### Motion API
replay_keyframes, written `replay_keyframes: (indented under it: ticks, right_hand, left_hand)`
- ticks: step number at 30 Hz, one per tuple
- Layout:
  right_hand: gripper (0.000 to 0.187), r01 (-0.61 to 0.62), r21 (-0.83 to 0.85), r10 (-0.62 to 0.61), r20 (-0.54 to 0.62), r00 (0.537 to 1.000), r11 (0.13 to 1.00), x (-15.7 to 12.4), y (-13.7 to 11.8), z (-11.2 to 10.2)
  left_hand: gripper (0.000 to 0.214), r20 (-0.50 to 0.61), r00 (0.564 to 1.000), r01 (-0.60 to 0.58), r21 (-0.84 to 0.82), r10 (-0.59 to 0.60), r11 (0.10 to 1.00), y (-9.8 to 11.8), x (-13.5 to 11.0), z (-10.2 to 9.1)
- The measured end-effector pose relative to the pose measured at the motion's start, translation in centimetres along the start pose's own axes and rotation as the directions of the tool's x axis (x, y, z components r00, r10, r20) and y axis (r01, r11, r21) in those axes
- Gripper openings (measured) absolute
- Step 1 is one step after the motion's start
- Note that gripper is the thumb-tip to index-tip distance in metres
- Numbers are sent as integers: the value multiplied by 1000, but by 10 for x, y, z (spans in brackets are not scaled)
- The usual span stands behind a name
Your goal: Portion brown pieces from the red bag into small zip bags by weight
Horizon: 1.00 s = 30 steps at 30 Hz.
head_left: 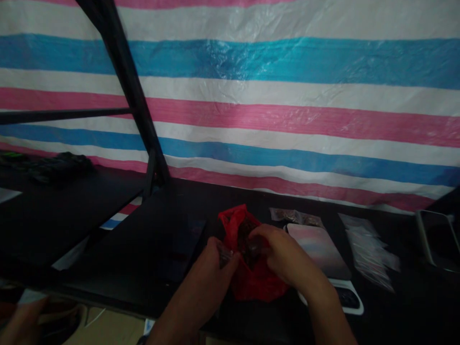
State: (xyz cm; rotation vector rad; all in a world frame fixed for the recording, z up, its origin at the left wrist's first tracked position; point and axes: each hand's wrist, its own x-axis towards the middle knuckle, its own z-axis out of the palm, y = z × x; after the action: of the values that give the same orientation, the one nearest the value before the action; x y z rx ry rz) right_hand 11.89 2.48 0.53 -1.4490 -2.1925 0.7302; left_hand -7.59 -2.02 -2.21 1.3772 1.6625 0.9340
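So the main thing here is a crumpled bright red plastic bag sitting on a matte black tabletop, mouth gaping, with some dark brown loose-looking stuff inside. Pretty dim, so I can't make out what that stuff is. The left hand is at the bag's left edge, fingers curled closed around a small clear plastic baggie. The right hand comes in from the other side, fingers bent and dipped into the mouth of the red bag; the tips are lost in the dark, so I can't tell if they've got hold of anything. Just right of it there's a flat pinkish-silver panel with rounded corners lying over a white rounded thing with a dark patch. Behind that panel sit two little clear sachets of brown bits, end to end. Further right is a spread-out pile of clear flat plastic bags, and a white-blue-pink striped plastic sheet hangs behind everything.
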Motion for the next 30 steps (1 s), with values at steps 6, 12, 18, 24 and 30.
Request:
replay_keyframes:
  ticks: [6, 12, 18, 24, 30]
  right_hand:
    - [62, -17, 29, 15, 82, 997, 999, -1, -5, -1]
    - [59, -29, -48, 29, 14, 999, 998, -3, 3, 1]
    - [62, 37, 139, -48, 76, 996, 990, 1, 4, 11]
    - [63, 21, 308, -28, 18, 999, 951, 8, 10, 13]
    - [56, -37, 510, 26, 30, 999, 859, 7, 16, 7]
  left_hand:
    - [17, 22, 999, 26, -43, -25, 999, 6, -3, 13]
    - [33, -71, 997, 32, -91, -39, 995, 12, 7, 11]
    - [29, -172, 981, 59, -190, -92, 980, 19, 9, 16]
    - [26, -154, 978, 84, -320, -139, 944, 24, 13, 17]
    - [23, -102, 995, -49, -321, 17, 946, 13, 17, 21]
